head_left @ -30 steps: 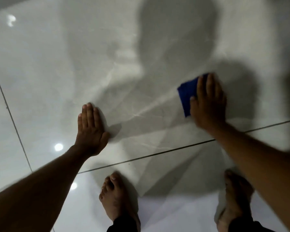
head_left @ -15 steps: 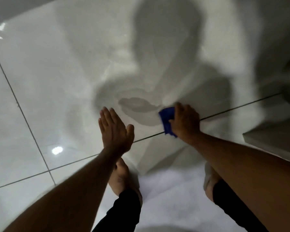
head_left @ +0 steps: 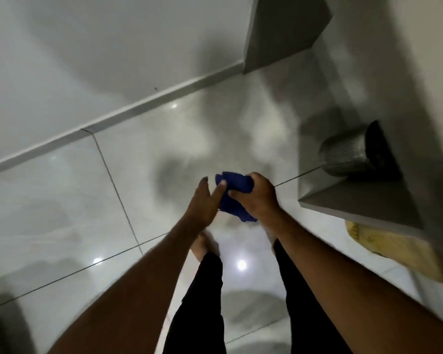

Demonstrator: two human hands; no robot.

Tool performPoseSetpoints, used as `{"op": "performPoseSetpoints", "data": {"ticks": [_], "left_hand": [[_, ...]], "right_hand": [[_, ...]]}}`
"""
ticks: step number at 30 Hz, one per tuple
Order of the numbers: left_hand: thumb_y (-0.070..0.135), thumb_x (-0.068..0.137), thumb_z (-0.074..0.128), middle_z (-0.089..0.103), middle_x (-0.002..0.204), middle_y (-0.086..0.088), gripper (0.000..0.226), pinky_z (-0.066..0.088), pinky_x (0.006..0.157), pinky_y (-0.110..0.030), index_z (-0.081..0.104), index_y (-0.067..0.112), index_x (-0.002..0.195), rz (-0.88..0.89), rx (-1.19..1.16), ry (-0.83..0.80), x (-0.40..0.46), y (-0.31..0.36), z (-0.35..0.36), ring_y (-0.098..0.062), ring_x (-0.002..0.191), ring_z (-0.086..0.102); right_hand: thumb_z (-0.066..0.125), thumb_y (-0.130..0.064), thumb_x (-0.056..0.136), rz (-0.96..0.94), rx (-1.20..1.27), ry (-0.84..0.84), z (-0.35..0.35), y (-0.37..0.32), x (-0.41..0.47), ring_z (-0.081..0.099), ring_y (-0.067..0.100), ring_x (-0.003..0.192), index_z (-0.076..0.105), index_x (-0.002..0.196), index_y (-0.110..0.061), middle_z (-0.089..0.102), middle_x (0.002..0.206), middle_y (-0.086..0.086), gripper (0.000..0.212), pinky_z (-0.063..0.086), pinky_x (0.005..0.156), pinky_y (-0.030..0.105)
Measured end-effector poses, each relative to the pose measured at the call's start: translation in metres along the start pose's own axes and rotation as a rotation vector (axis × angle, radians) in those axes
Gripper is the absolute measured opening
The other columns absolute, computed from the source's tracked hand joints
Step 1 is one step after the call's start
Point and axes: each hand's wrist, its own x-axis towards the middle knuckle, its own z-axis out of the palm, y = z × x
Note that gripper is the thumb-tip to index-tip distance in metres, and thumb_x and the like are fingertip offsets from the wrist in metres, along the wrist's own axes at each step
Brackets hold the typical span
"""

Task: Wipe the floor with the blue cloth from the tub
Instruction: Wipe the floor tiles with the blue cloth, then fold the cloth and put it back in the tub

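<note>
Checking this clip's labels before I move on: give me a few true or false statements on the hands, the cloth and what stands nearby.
1. The right hand grips the blue cloth. True.
2. The cloth lies flat on the floor. False: it is bunched up between both hands.
3. The left hand is pressed on the tiles. False: its fingers touch the cloth.
4. A ribbed metal bin stands to the person's right. True.

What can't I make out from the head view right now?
- Crumpled blue cloth: its lower right part is hidden under the right hand, so its full shape is unclear.
- Left hand: motion-blurred, so its contact with the cloth is uncertain.
- Ribbed metal cylinder: contents not visible.
- Tub: out of frame.
</note>
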Motion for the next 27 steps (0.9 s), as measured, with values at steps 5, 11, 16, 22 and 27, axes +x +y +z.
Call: {"op": "performPoseSetpoints", "data": {"ticks": [5, 11, 16, 22, 27], "left_hand": [[0.065, 0.08, 0.058, 0.073, 0.098, 0.006, 0.058, 0.049, 0.08, -0.024, 0.065, 0.016, 0.112, 0.18, -0.229, -0.042, -0.135, 0.103, -0.066, -0.005, 0.089, 0.069], [0.053, 0.083, 0.067, 0.077, 0.104, -0.001, 0.039, 0.056, 0.073, -0.02, 0.071, 0.024, 0.109, 0.414, -0.241, -0.015, -0.233, 0.176, -0.084, -0.014, 0.097, 0.072], [0.053, 0.09, 0.059, 0.078, 0.096, 0.001, 0.028, 0.06, 0.068, -0.028, 0.072, 0.03, 0.101, 0.495, -0.204, 0.056, -0.265, 0.216, -0.071, -0.018, 0.088, 0.075], [0.043, 0.086, 0.07, 0.075, 0.108, 0.0, 0.04, 0.061, 0.069, -0.031, 0.06, 0.025, 0.12, 0.459, -0.241, 0.045, -0.27, 0.271, -0.024, -0.017, 0.091, 0.074], [0.034, 0.082, 0.076, 0.076, 0.09, 0.005, 0.026, 0.055, 0.051, -0.019, 0.066, 0.025, 0.105, 0.424, -0.26, 0.086, -0.257, 0.336, 0.044, -0.005, 0.07, 0.073]], "right_hand": [[0.084, -0.043, 0.067, -0.199, 0.01, -0.103, -0.09, -0.132, -0.109, 0.063, 0.005, 0.077, 0.059, 0.093, -0.021, 0.066, 0.083, -0.012, 0.042, 0.046, 0.062, 0.021], [0.088, -0.038, 0.062, -0.312, 0.091, -0.124, -0.163, -0.211, -0.196, 0.068, 0.015, 0.083, 0.062, 0.095, -0.02, 0.07, 0.089, -0.003, 0.046, 0.054, 0.068, 0.027], [0.09, -0.024, 0.062, -0.297, 0.342, -0.202, -0.213, -0.219, -0.222, 0.069, 0.023, 0.099, 0.06, 0.116, -0.02, 0.068, 0.113, 0.006, 0.061, 0.062, 0.083, 0.039], [0.089, -0.015, 0.066, -0.203, 0.464, 0.166, -0.269, -0.214, -0.228, 0.063, 0.023, 0.098, 0.047, 0.136, -0.015, 0.06, 0.121, 0.003, 0.082, 0.055, 0.069, 0.03], [0.088, -0.022, 0.07, -0.249, 0.284, 0.446, -0.342, -0.2, -0.214, 0.062, 0.027, 0.114, 0.053, 0.133, -0.011, 0.064, 0.13, 0.009, 0.072, 0.052, 0.09, 0.032]]}}
